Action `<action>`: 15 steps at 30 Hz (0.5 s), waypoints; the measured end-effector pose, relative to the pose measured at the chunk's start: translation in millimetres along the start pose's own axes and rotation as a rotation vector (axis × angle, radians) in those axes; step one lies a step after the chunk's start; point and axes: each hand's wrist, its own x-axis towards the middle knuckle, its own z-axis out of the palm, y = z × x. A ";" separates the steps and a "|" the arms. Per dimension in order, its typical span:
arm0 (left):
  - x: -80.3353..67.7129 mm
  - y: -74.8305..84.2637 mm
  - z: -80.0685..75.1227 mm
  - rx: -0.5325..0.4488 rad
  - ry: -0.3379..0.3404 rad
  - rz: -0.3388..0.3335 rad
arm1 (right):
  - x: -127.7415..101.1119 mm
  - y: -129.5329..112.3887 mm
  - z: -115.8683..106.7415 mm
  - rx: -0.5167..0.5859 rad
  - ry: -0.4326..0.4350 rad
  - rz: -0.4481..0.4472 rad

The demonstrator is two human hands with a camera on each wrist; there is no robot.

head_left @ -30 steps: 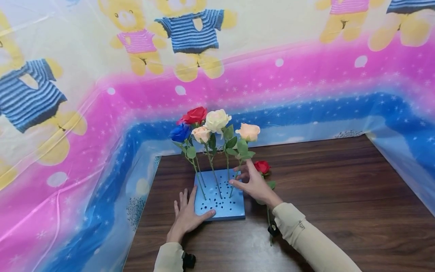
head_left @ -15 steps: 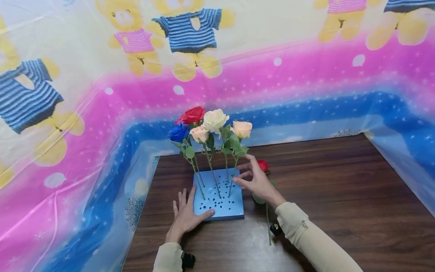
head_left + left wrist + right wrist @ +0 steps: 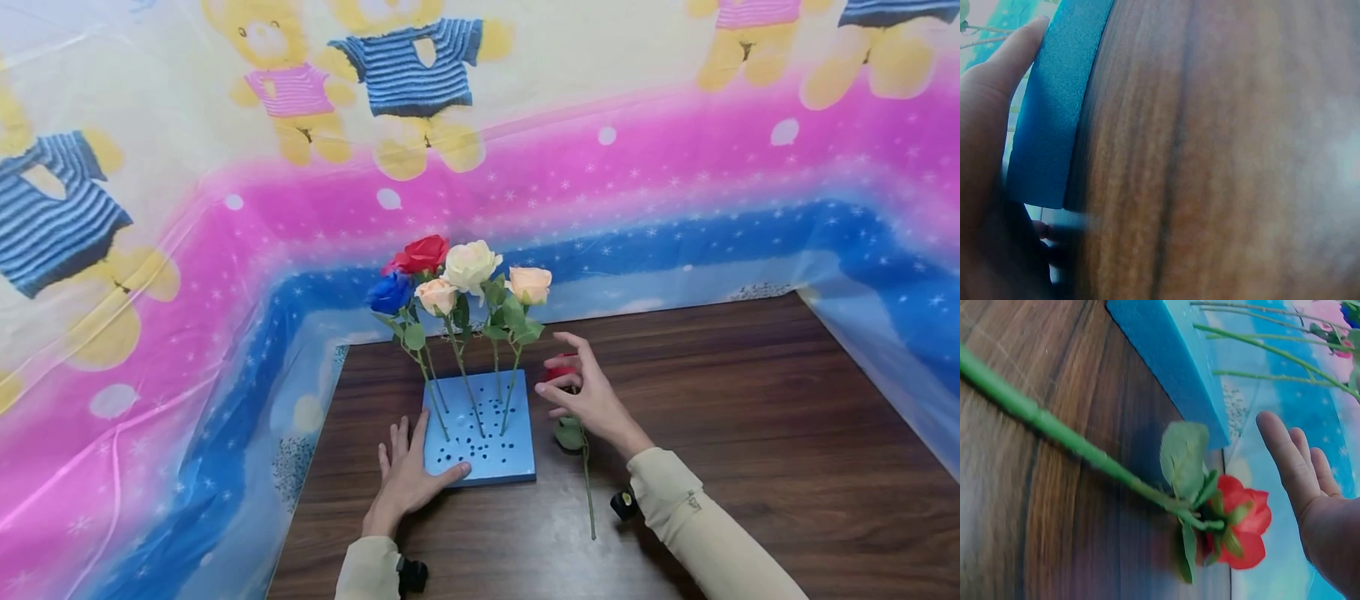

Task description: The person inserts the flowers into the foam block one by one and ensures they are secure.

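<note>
A blue foam block [image 3: 480, 433] with many small holes sits on a brown wooden table [image 3: 750, 417]. The left hand [image 3: 408, 475] lies flat on the table at the block's left front corner. Its fingers are straight and spread, and the thumb rests on the block's front edge. It is not gripping anything. The left wrist view shows the thumb against the side of the block [image 3: 1054, 125].

Five flowers stand up in the block. There is a blue flower [image 3: 390, 293] on the left, a red flower [image 3: 423, 252] behind it, a white flower [image 3: 471, 262] in the middle, a small peach flower [image 3: 437, 296] in front, and another peach flower [image 3: 529, 284] on the right.

The right hand [image 3: 588, 396] is just to the right of the block. Its fingers are open and a little bent, and it holds nothing. It hovers over a red rose [image 3: 561, 371] that lies on the table, right beside the block. The rose's green stem [image 3: 587, 487] points away from the block, toward the person. In the right wrist view the rose [image 3: 1238, 528] lies flat on the wood, and the open fingers [image 3: 1288, 459] are close above it, not touching it.
</note>
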 end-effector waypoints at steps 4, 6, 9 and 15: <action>1.2 -0.2 0.5 0.005 -0.005 0.001 | -3.2 -3.0 -14.0 -0.022 0.023 -0.007; 2.0 -0.5 0.7 0.006 -0.004 0.002 | -4.6 -4.7 -21.3 -0.037 0.035 -0.012; 2.3 -0.7 -0.3 0.007 -0.004 -0.001 | -7.9 -7.5 -31.3 -0.036 0.051 -0.011; 1.7 -1.8 0.8 0.006 -0.006 -0.006 | -19.2 -6.4 -49.4 -0.047 0.099 0.014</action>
